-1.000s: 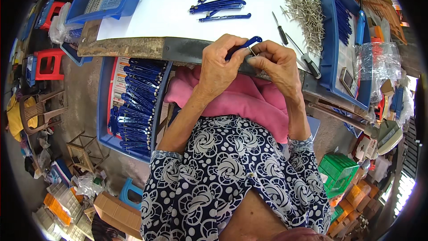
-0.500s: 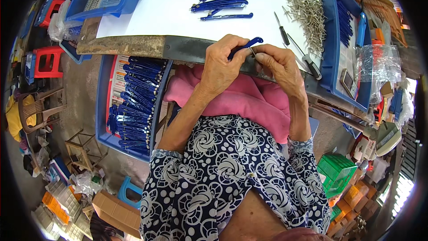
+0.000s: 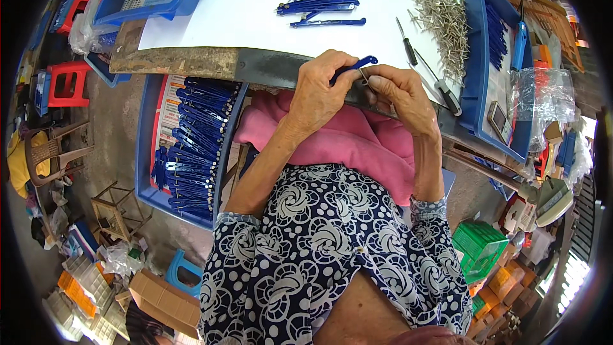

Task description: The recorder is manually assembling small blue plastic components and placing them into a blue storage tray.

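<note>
Over the table's front edge, my left hand point(image 3: 319, 92) is closed round a slim blue plastic handle piece point(image 3: 365, 62), whose curved end sticks out past the fingers. Close beside it, my right hand point(image 3: 405, 97) pinches a thin metal pin point(image 3: 363, 76) against the blue piece; its far end is hidden by the fingers. On the white tabletop beyond lies a loose heap of similar blue pieces point(image 3: 322, 5). Small silvery metal parts point(image 3: 440, 32) are piled to the right. Two dark-handled screwdrivers, one short point(image 3: 407, 48) and one longer point(image 3: 449, 98), lie between that pile and my right hand.
A blue tray point(image 3: 471, 99) at the right holds blue pieces and a small device. Below the table's left side, another blue tray point(image 3: 144, 153) is packed with blue pieces. A third blue tray point(image 3: 185, 6) stands at the back left. Pink cloth point(image 3: 319, 134) covers my lap.
The view has shifted slightly. Both hands keep their hold on the blue piece and the pin, with only a small shift of the right fingers.
</note>
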Demonstrator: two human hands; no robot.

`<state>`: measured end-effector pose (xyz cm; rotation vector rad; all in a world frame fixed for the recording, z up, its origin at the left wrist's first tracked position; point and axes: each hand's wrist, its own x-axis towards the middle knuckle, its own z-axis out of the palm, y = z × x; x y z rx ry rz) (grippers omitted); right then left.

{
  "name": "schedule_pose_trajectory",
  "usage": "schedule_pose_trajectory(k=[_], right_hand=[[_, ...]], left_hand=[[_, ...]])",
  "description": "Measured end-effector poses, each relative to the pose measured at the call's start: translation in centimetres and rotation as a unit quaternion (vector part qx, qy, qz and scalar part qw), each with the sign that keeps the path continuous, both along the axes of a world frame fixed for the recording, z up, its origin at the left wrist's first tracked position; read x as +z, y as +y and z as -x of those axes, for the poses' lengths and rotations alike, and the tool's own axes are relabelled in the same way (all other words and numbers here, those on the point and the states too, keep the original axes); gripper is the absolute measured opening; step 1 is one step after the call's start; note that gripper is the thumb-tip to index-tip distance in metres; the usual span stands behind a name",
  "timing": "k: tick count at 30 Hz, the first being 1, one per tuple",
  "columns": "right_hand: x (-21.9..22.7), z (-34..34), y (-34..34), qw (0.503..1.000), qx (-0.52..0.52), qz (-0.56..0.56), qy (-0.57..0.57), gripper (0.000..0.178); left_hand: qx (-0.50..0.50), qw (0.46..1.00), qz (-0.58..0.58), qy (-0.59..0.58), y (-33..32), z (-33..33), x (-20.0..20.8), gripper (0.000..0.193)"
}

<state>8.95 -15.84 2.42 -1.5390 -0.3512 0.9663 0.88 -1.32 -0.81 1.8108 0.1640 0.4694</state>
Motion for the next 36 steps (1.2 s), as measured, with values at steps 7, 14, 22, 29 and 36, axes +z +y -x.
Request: schedule_pose_trajectory(k=[7,14,22,29,36], right_hand=[[-0.4,0.4,0.9,0.998,0.011,0.03,-0.048,0.013],[-1.0,-0.3,0.1,1.0,-0.001,-0.001,0.016,0.013],[-1.5,-0.2,1.2,0.999,-0.03,0.017,-0.007,0.011],[-1.5,0.7,1.7,0.995,-0.048,0.009,-0.092,0.013],[-1.4,2.2,2.0,0.975,-0.116,0.004,-0.192,0.015]], left_hand=[[-0.006,1.0,0.016,0.0,-0.1,-0.1,-0.3,0.011],[-0.006,1.0,0.001,0.012,0.0,-0.1,-0.8,0.01],[0.002,0.999,0.039,0.035,0.2,-0.1,-1.1,0.009],[0.004,0.996,0.077,0.042,0.1,0.2,-0.8,0.009],[-0.006,0.974,0.218,0.062,-0.2,0.3,-0.1,0.008]])
